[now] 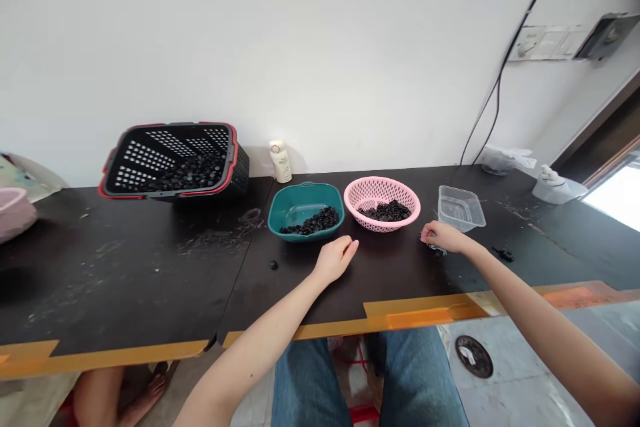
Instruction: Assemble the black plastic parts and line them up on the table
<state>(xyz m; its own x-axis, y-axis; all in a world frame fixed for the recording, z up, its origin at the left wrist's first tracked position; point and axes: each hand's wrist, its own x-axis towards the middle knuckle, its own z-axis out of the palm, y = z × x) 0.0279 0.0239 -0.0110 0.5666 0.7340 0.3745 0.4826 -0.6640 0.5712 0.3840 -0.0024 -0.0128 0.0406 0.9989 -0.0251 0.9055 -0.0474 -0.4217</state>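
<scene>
My left hand [336, 259] is closed over the table in front of the teal basin [290, 200]; whatever its fingers hold is hidden. My right hand [440, 236] has its fingertips pinched together at a small heap of thin pale pieces [438, 250] on the tabletop. What sits in that pinch is too small to make out. Small black round parts [320, 220] lie in the teal basin. Black ring-like pieces [390, 211] fill part of the pink perforated basket [364, 192], which stands between and beyond my hands. A clear plastic tub [463, 209] is just behind my right hand.
A black basket with red trim [239, 170] holding many black parts leans at the back left. One black piece [273, 265] lies loose; a black cluster [504, 253] rests at right. A white bottle [281, 161] stands by the wall. Orange tape [425, 313] lines the table edge.
</scene>
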